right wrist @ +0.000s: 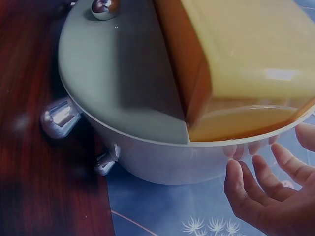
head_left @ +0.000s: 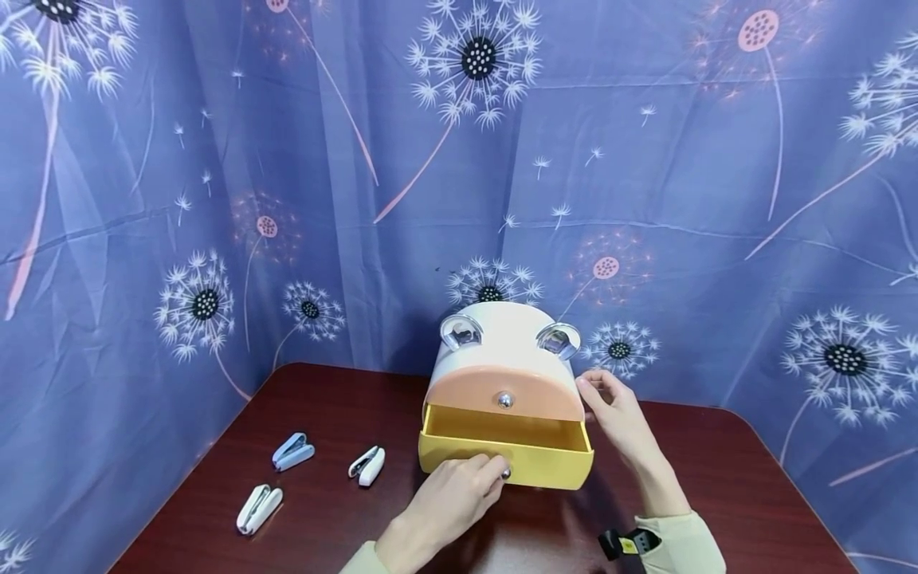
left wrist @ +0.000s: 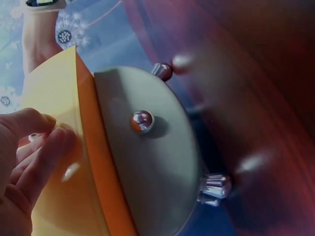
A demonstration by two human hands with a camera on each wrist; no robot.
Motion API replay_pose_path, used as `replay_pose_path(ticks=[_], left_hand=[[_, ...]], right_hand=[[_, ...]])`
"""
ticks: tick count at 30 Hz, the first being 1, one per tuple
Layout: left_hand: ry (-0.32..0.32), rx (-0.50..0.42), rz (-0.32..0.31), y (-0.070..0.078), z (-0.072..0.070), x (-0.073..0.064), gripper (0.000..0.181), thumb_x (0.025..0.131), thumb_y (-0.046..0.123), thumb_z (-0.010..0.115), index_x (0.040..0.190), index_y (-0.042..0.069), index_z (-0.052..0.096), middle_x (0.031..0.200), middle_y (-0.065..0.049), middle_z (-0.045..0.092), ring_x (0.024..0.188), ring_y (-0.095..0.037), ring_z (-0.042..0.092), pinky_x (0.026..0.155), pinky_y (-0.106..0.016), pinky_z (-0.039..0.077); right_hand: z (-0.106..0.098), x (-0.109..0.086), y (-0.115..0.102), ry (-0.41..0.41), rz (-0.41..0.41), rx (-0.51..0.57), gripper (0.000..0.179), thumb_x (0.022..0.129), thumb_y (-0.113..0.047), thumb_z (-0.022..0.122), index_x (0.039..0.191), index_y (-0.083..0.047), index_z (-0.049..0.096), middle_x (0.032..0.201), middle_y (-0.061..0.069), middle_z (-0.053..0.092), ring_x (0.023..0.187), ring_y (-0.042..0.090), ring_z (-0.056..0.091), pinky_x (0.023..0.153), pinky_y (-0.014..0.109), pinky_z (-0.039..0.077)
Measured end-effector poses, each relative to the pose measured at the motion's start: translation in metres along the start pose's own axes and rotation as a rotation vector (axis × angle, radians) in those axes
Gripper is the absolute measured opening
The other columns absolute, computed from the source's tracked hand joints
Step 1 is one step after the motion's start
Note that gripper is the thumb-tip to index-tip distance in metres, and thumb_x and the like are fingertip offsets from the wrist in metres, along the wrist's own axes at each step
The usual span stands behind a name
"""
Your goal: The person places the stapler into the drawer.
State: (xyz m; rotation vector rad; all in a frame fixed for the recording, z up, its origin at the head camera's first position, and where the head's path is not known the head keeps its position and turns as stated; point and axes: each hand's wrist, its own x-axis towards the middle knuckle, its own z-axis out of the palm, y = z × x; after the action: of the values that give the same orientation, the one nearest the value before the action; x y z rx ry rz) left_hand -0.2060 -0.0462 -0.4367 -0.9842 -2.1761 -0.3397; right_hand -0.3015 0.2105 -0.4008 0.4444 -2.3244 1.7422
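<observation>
A frog-like box with a rounded white top [head_left: 505, 331] and two silvery domed eyes stands on the table. Its lower yellow drawer [head_left: 552, 469] is pulled partway out, and the visible inside holds nothing. My left hand [head_left: 452, 498] pinches that drawer's small metal knob [head_left: 506, 473]; the fingers mostly cover it in the left wrist view. The peach upper front [head_left: 459, 391], with a round silver knob [head_left: 505, 399], is closed. Beside the box's right wall, my right hand [head_left: 622, 418] has loosely bent, spread fingers [right wrist: 261, 179]; I cannot tell whether they touch it.
Left of the box lie a blue stapler [head_left: 292, 453], a white stapler [head_left: 368, 466] and another white stapler [head_left: 259, 509]. All rest on the dark red-brown table [head_left: 337, 399]. A blue dandelion-print curtain [head_left: 402, 239] hangs behind and along the sides.
</observation>
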Motion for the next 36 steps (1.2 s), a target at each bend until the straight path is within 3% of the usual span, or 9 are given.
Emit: replay_pose_path(ticks=[5, 16, 27, 33, 36], left_hand=[[-0.009, 0.004, 0.042, 0.008, -0.010, -0.003, 0.014, 0.076, 0.014, 0.062, 0.083, 0.017, 0.051, 0.067, 0.011, 0.046, 0.052, -0.005, 0.050, 0.045, -0.018, 0.037], [-0.055, 0.005, 0.148, 0.023, -0.023, -0.008, 0.016, 0.076, 0.018, 0.063, 0.079, 0.018, 0.047, 0.065, 0.011, 0.042, 0.052, -0.003, 0.049, 0.044, -0.015, 0.035], [-0.102, -0.016, 0.191, 0.032, -0.031, -0.012, 0.018, 0.075, 0.017, 0.062, 0.076, 0.019, 0.044, 0.064, 0.013, 0.037, 0.053, 0.001, 0.041, 0.044, -0.011, 0.028], [-0.084, -0.017, 0.197, 0.033, -0.036, -0.017, 0.009, 0.083, 0.016, 0.050, 0.076, 0.018, 0.044, 0.063, 0.012, 0.035, 0.050, 0.002, 0.036, 0.041, -0.009, 0.021], [-0.060, -0.012, 0.197, 0.033, -0.038, -0.021, 0.014, 0.088, 0.017, 0.039, 0.076, 0.018, 0.046, 0.062, 0.012, 0.035, 0.048, 0.002, 0.034, 0.040, -0.009, 0.021]], right_hand=[[0.000, 0.000, 0.000, -0.009, 0.005, 0.013, 0.033, 0.087, -0.032, 0.053, 0.104, -0.004, 0.052, 0.095, 0.013, 0.051, 0.075, 0.017, 0.055, 0.060, 0.038, 0.049], [-0.004, 0.000, 0.002, -0.036, 0.016, 0.049, 0.033, 0.087, -0.029, 0.054, 0.104, -0.001, 0.051, 0.096, 0.015, 0.050, 0.076, 0.016, 0.055, 0.062, 0.039, 0.049], [-0.005, -0.001, 0.000, -0.040, 0.022, 0.057, 0.033, 0.087, -0.029, 0.054, 0.104, -0.001, 0.051, 0.095, 0.015, 0.050, 0.077, 0.017, 0.054, 0.062, 0.039, 0.049], [-0.006, 0.000, 0.000, -0.025, 0.027, 0.071, 0.031, 0.087, -0.028, 0.054, 0.103, -0.002, 0.052, 0.094, 0.014, 0.052, 0.076, 0.016, 0.054, 0.060, 0.037, 0.049], [-0.004, 0.002, 0.000, -0.043, 0.017, 0.089, 0.030, 0.087, -0.027, 0.054, 0.103, -0.001, 0.052, 0.093, 0.015, 0.052, 0.076, 0.017, 0.054, 0.060, 0.039, 0.049]])
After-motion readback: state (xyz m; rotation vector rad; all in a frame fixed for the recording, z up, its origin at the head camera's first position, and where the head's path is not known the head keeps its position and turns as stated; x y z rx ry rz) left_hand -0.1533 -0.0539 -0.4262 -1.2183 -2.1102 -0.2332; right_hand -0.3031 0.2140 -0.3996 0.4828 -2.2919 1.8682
